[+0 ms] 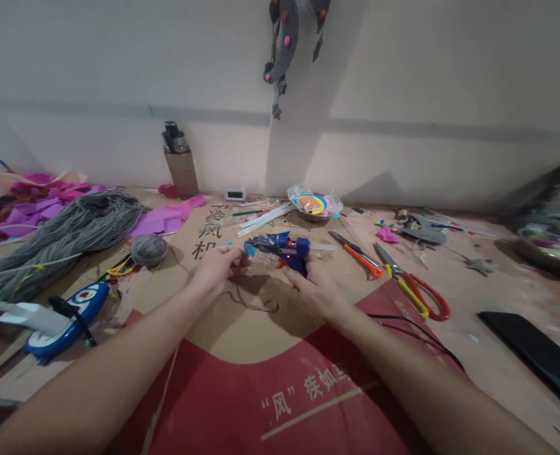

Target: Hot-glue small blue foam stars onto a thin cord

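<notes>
My right hand (311,284) is closed round the handle of a blue hot glue gun (280,245), whose nozzle points left. A clear glue stick (325,247) sticks out of its back end, and a small red light glows on its body. My left hand (225,265) is closed in a pinch at the nozzle end, by a small blue piece (249,248). Whether the fingers hold that piece or something else is too small to tell. Grey yarn (256,308) trails on the cardboard (218,341) below both hands.
Scissors (417,284) and an orange utility knife (363,258) lie right, beyond them a black phone (526,347). White glue sticks (265,218) lie behind the gun. Left are a yarn ball (148,250), a grey yarn skein (85,227) and a blue power strip (83,309). A bottle (180,164) stands behind.
</notes>
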Demonstrator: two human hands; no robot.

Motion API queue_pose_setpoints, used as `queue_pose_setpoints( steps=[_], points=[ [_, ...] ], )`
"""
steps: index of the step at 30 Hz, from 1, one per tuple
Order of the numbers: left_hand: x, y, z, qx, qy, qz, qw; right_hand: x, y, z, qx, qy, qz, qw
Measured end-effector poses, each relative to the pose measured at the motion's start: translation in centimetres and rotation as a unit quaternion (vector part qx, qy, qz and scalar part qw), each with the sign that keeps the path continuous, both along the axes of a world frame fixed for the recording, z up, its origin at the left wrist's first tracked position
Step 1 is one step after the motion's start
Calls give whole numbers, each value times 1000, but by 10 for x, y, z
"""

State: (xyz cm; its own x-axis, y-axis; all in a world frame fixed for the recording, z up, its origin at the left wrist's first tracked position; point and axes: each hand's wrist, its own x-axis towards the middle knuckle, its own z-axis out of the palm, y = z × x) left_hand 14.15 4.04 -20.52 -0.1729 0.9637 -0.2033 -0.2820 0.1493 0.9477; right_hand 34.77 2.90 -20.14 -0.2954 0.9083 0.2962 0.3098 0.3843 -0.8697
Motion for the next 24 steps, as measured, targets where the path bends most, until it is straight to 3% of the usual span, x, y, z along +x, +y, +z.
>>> queue_pose_setpoints(
  steps=[9, 24],
  points=[
    [-11, 4, -4, 5, -15, -24, 1000, 0, 1, 1, 61, -56, -13, 996],
    [-2, 1, -1, -2, -39, -16, 999, 0, 1, -3, 65, -118, -10, 991]
  ],
)
